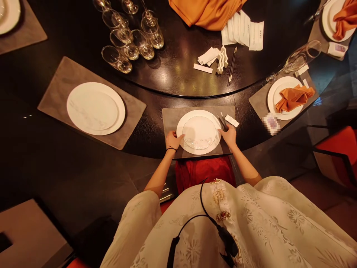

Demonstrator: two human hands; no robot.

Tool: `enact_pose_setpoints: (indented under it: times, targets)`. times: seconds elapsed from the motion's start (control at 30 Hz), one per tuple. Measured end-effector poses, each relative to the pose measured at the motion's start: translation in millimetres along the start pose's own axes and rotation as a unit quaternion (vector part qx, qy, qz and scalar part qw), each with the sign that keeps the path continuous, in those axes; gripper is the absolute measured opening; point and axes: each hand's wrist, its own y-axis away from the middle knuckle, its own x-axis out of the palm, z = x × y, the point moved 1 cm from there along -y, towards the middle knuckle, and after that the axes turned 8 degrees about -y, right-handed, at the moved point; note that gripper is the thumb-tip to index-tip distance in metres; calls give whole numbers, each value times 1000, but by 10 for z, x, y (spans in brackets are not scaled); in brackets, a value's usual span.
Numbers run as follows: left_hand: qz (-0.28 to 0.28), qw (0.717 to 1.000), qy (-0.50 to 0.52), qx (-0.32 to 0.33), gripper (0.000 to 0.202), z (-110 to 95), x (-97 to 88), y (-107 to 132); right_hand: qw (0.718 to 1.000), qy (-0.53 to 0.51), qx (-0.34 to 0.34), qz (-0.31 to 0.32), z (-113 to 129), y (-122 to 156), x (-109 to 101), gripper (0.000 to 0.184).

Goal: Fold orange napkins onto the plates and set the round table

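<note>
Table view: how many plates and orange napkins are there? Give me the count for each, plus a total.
Plates: 5
Orange napkins: 3
Total: 8

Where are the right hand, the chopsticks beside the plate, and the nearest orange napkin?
Right hand (228, 135): head view, back of the hand.
Chopsticks (222, 122): head view, middle of the pair.
Orange napkin (294, 97): head view, middle of its folds.
</note>
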Motion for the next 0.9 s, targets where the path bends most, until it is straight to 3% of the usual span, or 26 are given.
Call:
enact_pose_setpoints:
  times: [0.07,0.13,0.23,0.33,0.4,0.5,0.57,0.63,0.73,0.8,0.9]
  targets:
    - [-48,998,-12,27,44,-22,-62,33,998,28,-16,-49,-75,-104,-212,56]
    - [-72,994,-9,86,38,-136,-75,73,996,66,-22,-52,-121,-231,-382,60]
    - [-42,975,4,219,24,-567,86,176,994,113,-2,-8,-76,-397,-447,51]
    - [23,949,-22,313,26,-1254,475,336,993,96,76,-3,48,-467,-333,56]
    - [42,944,-58,323,36,-1737,791,437,991,35,123,-24,86,-440,-241,61]
    - [35,946,-93,310,50,-2306,1211,502,978,-98,133,-125,3,-265,-147,50]
    - [40,941,-100,319,50,-2518,1402,464,956,-173,125,-204,-121,-65,-78,56]
    - [58,930,-103,348,46,-2594,1503,359,941,-203,143,-228,-243,161,32,59]
    - [93,902,-99,409,54,-2527,1508,111,948,-193,172,-183,-337,450,231,54]
    - [104,888,-80,440,56,-2428,1457,-66,959,-176,150,-166,-332,578,331,50]
    - [101,897,-46,428,48,-2286,1381,-264,975,-144,105,-134,-284,688,414,56]
